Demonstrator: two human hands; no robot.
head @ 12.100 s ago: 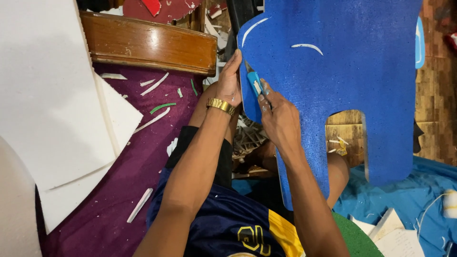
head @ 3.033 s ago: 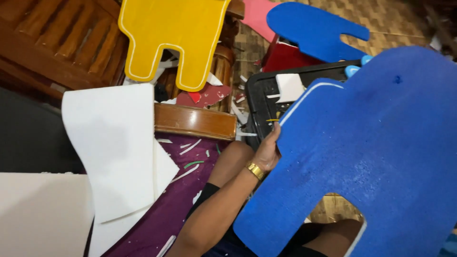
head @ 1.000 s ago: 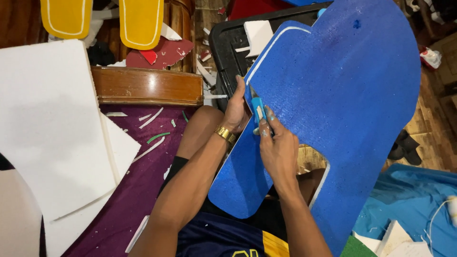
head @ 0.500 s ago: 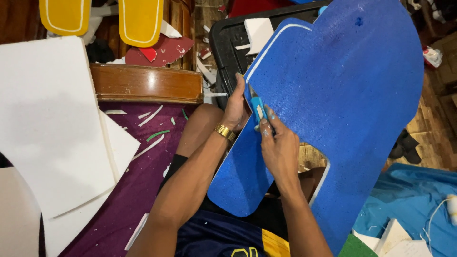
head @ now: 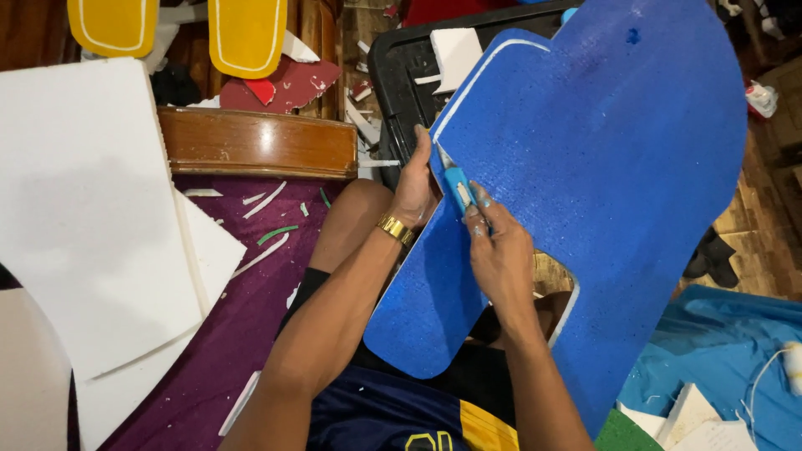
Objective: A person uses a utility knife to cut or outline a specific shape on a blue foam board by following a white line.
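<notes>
Large blue foam cutout (head: 601, 192) — a textured sheet with a white-edged rim and a notch cut into its lower side, held up over the seated person's lap and filling the view from 12 to 5 o'clock.

Left hand (head: 415, 185) — clasped on the cutout's left edge, fingers wrapped behind the foam, thumb side showing; a gold bracelet (head: 394, 228) sits on the wrist just below it, toward 7 o'clock.

Right hand (head: 499, 255) — clenched around a light blue utility knife (head: 455, 184), its tip laid against the cutout's edge just beside the left hand, pointing to 11 o'clock. Fingertips (head: 474, 224) show smears of blue.

Black tray (head: 399, 75) — behind the cutout at 12 o'clock, holding white foam scraps and one squarish white foam block (head: 455, 52).

Wooden armrest (head: 257, 144) — polished brown, at 10 o'clock from the hands, well apart from them.

White foam sheets (head: 83, 217) — several stacked, lying on a purple cloth (head: 225, 334) at 9 o'clock; thin white and green offcuts (head: 276, 234) scattered on the cloth between the sheets and the person's knee.

Two yellow foam pieces (head: 246, 33) — with white outlines, at 11 o'clock along the top edge; a dark red piece (head: 288, 83) lies just below them.

Blue cloth (head: 710, 351) — crumpled at 4 o'clock, with white paper bits on it.
</notes>
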